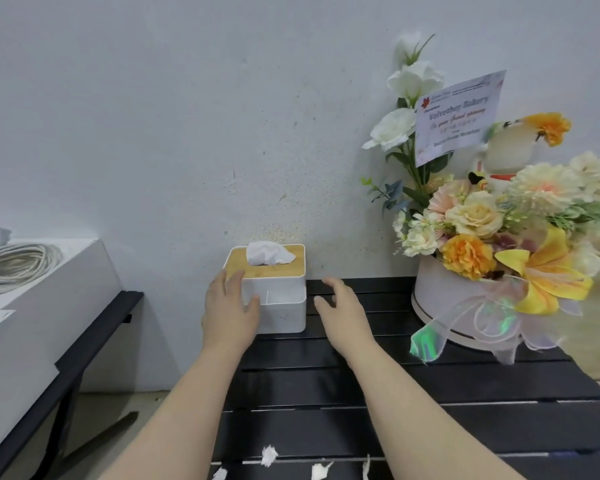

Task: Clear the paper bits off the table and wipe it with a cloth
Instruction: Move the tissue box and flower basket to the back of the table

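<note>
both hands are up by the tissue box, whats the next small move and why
Probably close the right hand onto the tissue box and shift it aside. The left hand already rests on its left side, the right is open just beside it, and paper bits lie on the black table near the front edge.

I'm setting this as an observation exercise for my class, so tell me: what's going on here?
A person reaches both bare hands toward a white tissue box with a wooden lid at the back of a black slatted table. The left hand touches the box's side; the right hand hovers open beside it. Torn paper bits lie on the near edge, uncleared. A flower arrangement stands at the right.
</note>
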`<state>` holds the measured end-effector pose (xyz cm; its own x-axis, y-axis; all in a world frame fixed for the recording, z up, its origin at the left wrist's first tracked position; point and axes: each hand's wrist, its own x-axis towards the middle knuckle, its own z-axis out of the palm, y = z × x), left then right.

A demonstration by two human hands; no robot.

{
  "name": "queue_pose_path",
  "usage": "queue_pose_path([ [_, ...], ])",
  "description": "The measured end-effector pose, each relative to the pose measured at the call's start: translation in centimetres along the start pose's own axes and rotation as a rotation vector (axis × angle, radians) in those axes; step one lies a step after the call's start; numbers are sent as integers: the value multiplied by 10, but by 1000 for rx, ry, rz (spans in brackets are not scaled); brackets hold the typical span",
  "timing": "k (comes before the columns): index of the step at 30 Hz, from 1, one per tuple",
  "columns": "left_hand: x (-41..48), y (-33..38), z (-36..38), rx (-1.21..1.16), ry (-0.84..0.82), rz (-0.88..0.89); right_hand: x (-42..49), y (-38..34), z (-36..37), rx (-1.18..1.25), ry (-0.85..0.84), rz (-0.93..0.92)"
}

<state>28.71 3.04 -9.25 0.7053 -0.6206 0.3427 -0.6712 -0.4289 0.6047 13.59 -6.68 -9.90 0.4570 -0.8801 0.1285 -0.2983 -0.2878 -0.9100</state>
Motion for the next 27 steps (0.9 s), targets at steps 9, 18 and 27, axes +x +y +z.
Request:
queue_pose_path([
  [9, -94, 110, 69, -317, -169, 272, -93, 43, -119, 133, 227, -27],
  [18, -82, 212, 134, -603, -427, -26, -52, 107, -228, 214, 530, 228],
  [27, -73, 238, 166, -981, -634, -265, -8, 134, -249, 490, 271, 202],
])
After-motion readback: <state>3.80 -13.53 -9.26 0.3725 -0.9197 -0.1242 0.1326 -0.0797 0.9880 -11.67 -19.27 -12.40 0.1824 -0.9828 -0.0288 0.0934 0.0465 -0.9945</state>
